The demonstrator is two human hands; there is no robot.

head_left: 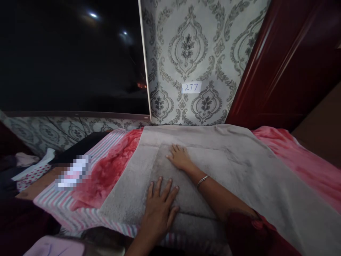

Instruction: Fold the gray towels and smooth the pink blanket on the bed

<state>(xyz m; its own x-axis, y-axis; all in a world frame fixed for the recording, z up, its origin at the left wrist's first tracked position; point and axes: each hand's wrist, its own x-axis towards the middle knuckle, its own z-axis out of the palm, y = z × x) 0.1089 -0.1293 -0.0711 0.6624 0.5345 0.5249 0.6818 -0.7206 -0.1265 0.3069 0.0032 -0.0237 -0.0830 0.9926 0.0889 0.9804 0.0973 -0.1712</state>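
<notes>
A grey plush cloth [128, 181] lies spread over the table, with fold lines across its surface. My left hand [160, 202] rests palm down on its near part, fingers spread. Farther back, my right hand [179, 157] lies flat on the same cloth, fingers apart, and a bracelet [203, 180] circles that wrist. Neither hand grips anything. Beneath the grey cloth, a red-pink plush blanket [114, 167] shows on the left, and a pink plush part [298, 158] shows on the right.
A striped cloth [50, 197] covers the table's left and front edge, with a blurred-out item [73, 174] on it. Behind stand a large dark screen [71, 60], patterned wallpaper [188, 46] with a paper label [191, 87] reading 277, and a dark red glossy panel [269, 71].
</notes>
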